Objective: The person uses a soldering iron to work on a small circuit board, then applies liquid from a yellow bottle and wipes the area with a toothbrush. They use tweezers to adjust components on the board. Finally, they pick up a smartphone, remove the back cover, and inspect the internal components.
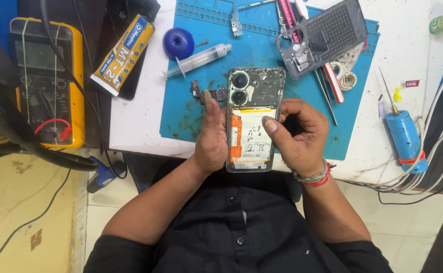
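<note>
Head view: looking straight down at a person working over a blue repair mat (pixel 201 114) on a white desk (pixel 135 121).
Phone: opened smartphone (pixel 254 119) with back cover off, being held upright just above the mat's near edge, camera rings at the far end, battery (pixel 250 139) exposed in the lower half.
Left hand: left hand (pixel 212 136) is gripping the phone's left edge, fingers curled round it, thumb sticking up past the frame beside a small flex board (pixel 208 94).
Right hand: right hand (pixel 297 134) is cupping the right edge, thumb pressing down on the battery's upper right area; other fingers folded, holding nothing else.
Around: glue tube (pixel 123 55) and syringe (pixel 197 59) lying far left of the phone; blue round cap (pixel 178 42) near them; grey inner cover plate (pixel 325 36) resting on tools at far right; yellow multimeter (pixel 47 81) off the desk's left side; blue soldering handle (pixel 406 136) at right.
Risk, battery: thumb pressure looks concentrated; pressing hard or bending the cell could dent or puncture it.
Risk, grip: phone is being held in the air by its edges only; a slip could drop it onto the mat or off the desk edge.
Risk, flex: loose flex board is sitting right by the left thumb; a sideways nudge could snag or tear it.
</note>
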